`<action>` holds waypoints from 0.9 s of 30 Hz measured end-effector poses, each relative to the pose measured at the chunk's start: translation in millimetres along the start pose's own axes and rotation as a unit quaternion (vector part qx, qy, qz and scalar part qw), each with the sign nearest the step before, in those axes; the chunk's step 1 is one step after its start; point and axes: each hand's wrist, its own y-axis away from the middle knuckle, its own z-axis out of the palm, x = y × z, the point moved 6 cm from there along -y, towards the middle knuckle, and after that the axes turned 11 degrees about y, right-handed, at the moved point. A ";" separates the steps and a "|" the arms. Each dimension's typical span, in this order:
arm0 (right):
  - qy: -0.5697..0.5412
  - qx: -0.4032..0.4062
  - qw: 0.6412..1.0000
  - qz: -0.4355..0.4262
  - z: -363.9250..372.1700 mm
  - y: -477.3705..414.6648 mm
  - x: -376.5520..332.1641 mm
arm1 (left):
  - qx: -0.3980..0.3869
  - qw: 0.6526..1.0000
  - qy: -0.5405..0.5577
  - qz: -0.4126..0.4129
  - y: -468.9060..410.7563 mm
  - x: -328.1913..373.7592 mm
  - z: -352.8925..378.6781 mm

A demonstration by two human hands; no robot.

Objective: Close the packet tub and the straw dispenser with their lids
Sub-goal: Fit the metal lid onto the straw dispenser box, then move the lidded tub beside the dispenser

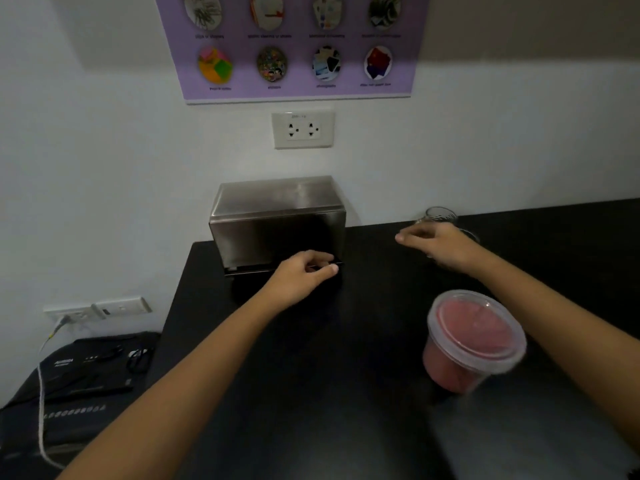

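Observation:
A steel straw dispenser [277, 223] stands against the wall at the back of the black counter, its flat lid [277, 195] down on top. My left hand [304, 275] hovers at the dispenser's lower front edge, fingers curled, holding nothing that I can see. My right hand [440, 244] floats over the counter to the right of the dispenser, fingers loosely bent and empty. A clear round packet tub [464, 362] full of pink packets sits at the front right, with its clear lid [478, 327] resting on the rim.
A clear glass [441, 214] stands behind my right hand near the wall. The black counter [311, 375] ends at a left edge; below it sits a dark machine [79, 386] with a white cable. A wall socket [303, 129] and a purple poster [294, 46] hang above.

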 end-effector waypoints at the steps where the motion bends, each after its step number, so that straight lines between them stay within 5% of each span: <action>1: -0.002 0.005 1.000 0.006 -7.6 9.4 9.0 | -0.013 0.998 0.057 -0.036 2.3 0.4 14.8; 4: 0.003 -0.007 1.000 0.030 -21.7 35.2 41.1 | -0.033 0.965 0.227 -0.129 13.3 -1.0 59.9; 10: 0.060 -0.092 0.988 0.111 -27.1 71.7 95.5 | -0.142 0.932 0.233 -0.237 27.9 -3.8 133.4; 16: -0.051 -0.279 0.941 0.184 -14.2 110.4 118.9 | -0.178 0.930 0.204 -0.249 28.9 2.7 160.6; 27: -0.145 -0.280 0.938 0.142 -0.6 82.9 114.8 | -0.124 0.946 0.175 -0.244 12.1 7.2 140.0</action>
